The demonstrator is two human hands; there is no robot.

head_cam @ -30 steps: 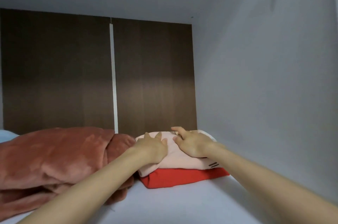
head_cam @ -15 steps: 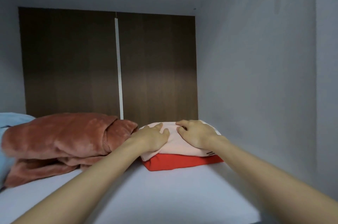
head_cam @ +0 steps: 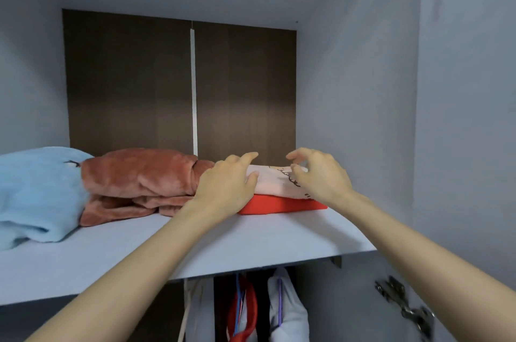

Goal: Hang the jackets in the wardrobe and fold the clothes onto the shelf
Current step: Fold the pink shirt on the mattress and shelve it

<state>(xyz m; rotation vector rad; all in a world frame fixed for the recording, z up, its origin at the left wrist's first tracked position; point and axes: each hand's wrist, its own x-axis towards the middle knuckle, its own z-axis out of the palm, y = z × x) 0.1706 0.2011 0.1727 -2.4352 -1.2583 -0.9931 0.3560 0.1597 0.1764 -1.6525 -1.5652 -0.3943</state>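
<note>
**Hands coming off the folded stack**

Below the shelf, jackets already hang. On the shelf, the left hand lies open against the pink top, with the thumb touching it. The right hand has lifted clear, fingers apart and empty. 0.5 s ago both hands pressed the top flat. It sits on the red garment, beside the fleece. Judgement: this placement looks finished.

Reaching forward with both bare forearms, palms down. Left hand flat, fingers loosely bent, thumb splayed. Right hand slightly higher, fingers slackly curled, gripping nothing.
</note>
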